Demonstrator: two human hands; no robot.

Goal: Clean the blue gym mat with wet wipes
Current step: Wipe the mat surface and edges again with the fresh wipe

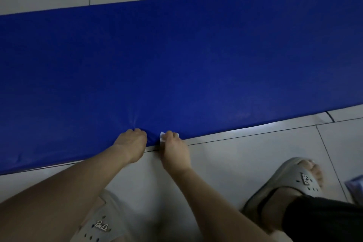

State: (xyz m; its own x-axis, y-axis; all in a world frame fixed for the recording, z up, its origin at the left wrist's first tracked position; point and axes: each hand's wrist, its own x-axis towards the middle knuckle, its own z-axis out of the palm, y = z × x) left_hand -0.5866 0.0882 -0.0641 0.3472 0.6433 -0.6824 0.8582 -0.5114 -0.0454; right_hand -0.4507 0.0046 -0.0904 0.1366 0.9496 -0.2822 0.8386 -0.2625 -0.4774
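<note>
The blue gym mat [176, 61] lies flat across the tiled floor, filling most of the view. At its near edge my left hand [132, 144] pinches the mat's surface, and creases radiate from the fingertips. Just to the right, my right hand [173, 148] grips a small crumpled white wet wipe [162, 136] against the mat's near edge. Only bits of the wipe show past the fingers.
Grey floor tiles [235, 155] surround the mat. My two feet in pale clog sandals stand near the bottom, one at the left [100, 224] and one at the right [294, 180]. A bluish packet [356, 186] shows at the right edge.
</note>
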